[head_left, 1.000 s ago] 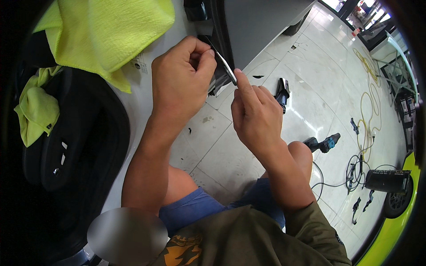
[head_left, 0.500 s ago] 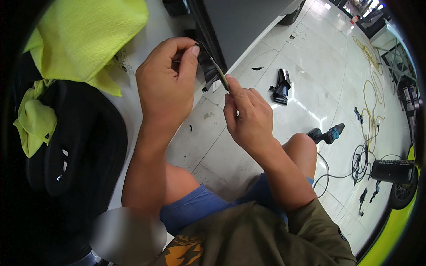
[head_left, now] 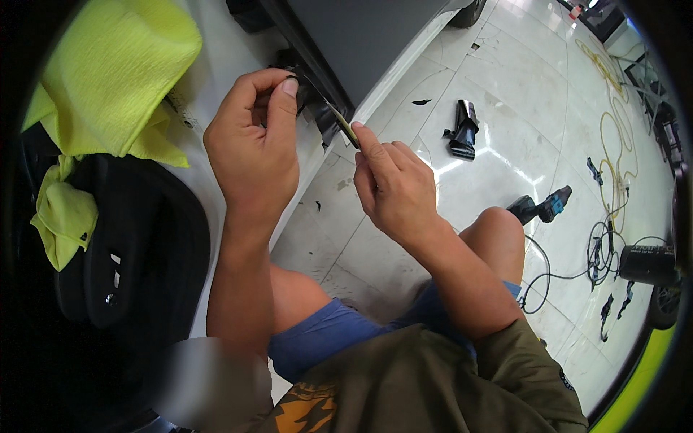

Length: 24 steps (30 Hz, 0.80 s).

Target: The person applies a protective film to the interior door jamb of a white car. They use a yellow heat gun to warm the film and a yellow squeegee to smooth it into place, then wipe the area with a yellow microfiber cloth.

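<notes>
My left hand [head_left: 254,148] is raised beside the edge of a dark grey car door [head_left: 368,43]. Its thumb and forefinger pinch a small black strip [head_left: 291,77], most of which the fingers hide. My right hand [head_left: 398,180] grips a slim cutter knife [head_left: 343,124] with a yellowish body. Its thin blade slants up and left toward the door edge, a short way from my left fingertips. Glossy black film [head_left: 328,128] hangs at the door's lower corner, just under the knife.
At left, a yellow towel [head_left: 123,79] drapes over a white surface, above a smaller yellow cloth [head_left: 66,216] on black padding. Crumpled black film [head_left: 463,131], a black-and-blue power tool [head_left: 552,206], cables [head_left: 599,252] and a yellow hose [head_left: 610,101] lie on the tiled floor [head_left: 404,151].
The view has shifted a little, so the door and both hands appear further left. My left fingertips and the knife look slightly further apart. Both grips are unchanged.
</notes>
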Available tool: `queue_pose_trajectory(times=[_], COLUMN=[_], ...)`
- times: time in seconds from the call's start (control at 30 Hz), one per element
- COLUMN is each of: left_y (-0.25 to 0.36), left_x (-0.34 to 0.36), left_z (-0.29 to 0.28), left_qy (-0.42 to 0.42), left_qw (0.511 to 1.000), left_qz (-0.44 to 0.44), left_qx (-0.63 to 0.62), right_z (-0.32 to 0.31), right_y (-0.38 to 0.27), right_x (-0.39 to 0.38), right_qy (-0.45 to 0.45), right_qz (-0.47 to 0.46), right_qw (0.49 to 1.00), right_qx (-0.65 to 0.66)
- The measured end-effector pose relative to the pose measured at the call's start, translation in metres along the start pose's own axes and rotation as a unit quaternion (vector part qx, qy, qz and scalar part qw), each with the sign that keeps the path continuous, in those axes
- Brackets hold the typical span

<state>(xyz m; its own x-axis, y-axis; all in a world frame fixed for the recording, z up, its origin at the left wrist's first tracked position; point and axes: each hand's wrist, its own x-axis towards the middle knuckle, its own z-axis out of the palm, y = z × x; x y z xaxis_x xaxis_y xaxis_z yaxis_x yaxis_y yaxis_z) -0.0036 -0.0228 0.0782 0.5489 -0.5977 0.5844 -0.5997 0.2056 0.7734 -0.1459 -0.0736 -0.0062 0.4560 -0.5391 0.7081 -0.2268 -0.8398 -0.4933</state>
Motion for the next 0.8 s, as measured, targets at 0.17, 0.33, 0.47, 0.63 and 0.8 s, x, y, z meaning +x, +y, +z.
queue_pose_trajectory(times=[0.17,0.33,0.47,0.63,0.8], left_y=[0.002,0.001,0.0,-0.002,-0.003], left_x=[-0.002,-0.006,-0.008,-0.009,-0.012], left_z=[0.001,-0.001,0.001,0.003,0.007], left_qy=[0.006,0.006,0.008,0.016,0.025], left_qw=[1.0,0.999,0.999,0.995,0.992], left_qz=[-0.006,-0.022,-0.018,-0.004,0.01], left_qx=[-0.014,-0.034,-0.049,-0.094,-0.12], right_z=[0.003,0.008,0.01,0.015,0.017], right_y=[0.002,0.006,0.008,0.011,0.011], right_x=[-0.004,-0.01,-0.012,-0.018,-0.023], right_qy=[0.005,0.008,-0.003,-0.008,-0.02], right_qz=[-0.002,0.002,0.018,0.031,0.045], right_qw=[1.0,1.0,1.0,0.999,0.998], right_qx=[0.0,0.011,0.014,0.029,0.032])
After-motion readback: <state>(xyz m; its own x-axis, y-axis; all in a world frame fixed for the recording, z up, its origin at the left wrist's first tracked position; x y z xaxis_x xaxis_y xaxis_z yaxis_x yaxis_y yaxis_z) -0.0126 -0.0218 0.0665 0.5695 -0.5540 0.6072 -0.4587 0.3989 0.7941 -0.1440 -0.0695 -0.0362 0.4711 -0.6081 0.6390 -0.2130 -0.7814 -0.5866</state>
